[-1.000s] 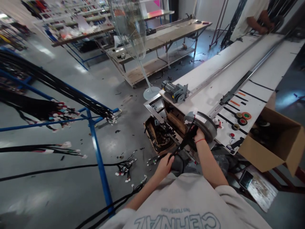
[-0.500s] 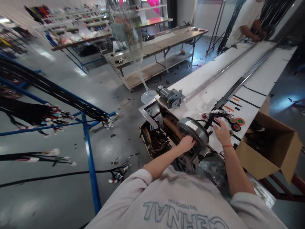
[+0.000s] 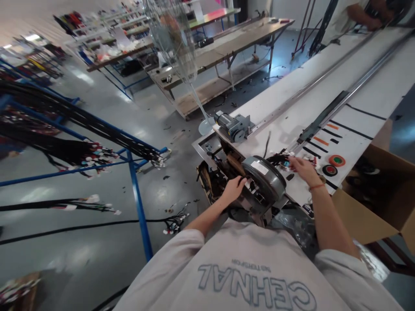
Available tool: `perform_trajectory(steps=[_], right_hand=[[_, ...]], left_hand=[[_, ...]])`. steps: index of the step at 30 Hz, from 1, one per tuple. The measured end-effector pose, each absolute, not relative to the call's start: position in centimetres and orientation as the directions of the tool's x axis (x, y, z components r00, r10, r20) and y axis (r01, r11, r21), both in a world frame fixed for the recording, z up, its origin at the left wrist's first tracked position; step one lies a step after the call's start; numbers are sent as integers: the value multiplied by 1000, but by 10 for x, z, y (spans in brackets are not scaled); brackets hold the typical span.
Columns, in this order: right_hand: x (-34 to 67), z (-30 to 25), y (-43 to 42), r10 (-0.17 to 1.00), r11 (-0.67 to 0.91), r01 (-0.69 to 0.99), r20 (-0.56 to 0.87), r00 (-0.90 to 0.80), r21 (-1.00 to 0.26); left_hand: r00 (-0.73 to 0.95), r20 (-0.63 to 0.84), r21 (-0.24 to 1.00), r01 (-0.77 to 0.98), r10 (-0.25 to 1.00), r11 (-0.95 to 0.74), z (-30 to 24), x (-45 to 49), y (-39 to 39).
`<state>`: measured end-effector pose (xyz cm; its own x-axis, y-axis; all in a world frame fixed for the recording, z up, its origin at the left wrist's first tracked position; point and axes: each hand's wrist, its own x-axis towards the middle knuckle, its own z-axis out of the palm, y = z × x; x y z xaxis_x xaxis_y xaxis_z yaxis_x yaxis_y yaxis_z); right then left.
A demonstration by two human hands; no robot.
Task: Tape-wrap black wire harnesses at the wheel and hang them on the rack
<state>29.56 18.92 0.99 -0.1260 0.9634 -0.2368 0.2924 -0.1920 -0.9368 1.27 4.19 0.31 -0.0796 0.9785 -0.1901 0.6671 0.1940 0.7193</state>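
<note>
Head: right hand (image 3: 302,168) now clamped on thin black wires (image 3: 278,158)
Left hand (image 3: 236,189): shifted, round grey metal drum (image 3: 271,176) just rightward; can't tell grip
Wires: seemingly one-handed work

The drum (image 3: 264,175) sits at the near end of the tabletop (image 3: 274,110). To its left are the left fingers (image 3: 241,181), perhaps touching the frame (image 3: 257,211) under it; to its right, wires (image 3: 279,158) reach the right fingers (image 3: 294,162). Beyond the drum, leftward, stands the motor (image 3: 229,125), with a fan (image 3: 173,41) behind. Tape rolls (image 3: 337,160) and strips (image 3: 320,141) lie near the tabletop's right edge, beside the box (image 3: 361,218). Left of everything, cables (image 3: 66,116) lie across a rack (image 3: 139,211).
</note>
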Motion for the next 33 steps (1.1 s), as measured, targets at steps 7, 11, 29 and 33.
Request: perform_trajectory(steps=[7, 11, 29, 33], right_hand=[[264, 7, 138, 850, -205, 420, -374, -372, -884], [232, 44, 97, 979, 193, 463, 140, -146, -865], [152, -24, 52, 925, -381, -399, -350, -150, -834], [140, -16, 60, 857, -516, -609, -359, -370, -603]], left_hand=[[227, -391, 817, 532, 892, 223, -3, -20, 51], [98, -305, 855, 466, 947, 227, -15, -6, 52], [416, -380, 873, -135, 826, 469, -15, -13, 13], [787, -396, 623, -148, 473, 768, -7, -16, 18]])
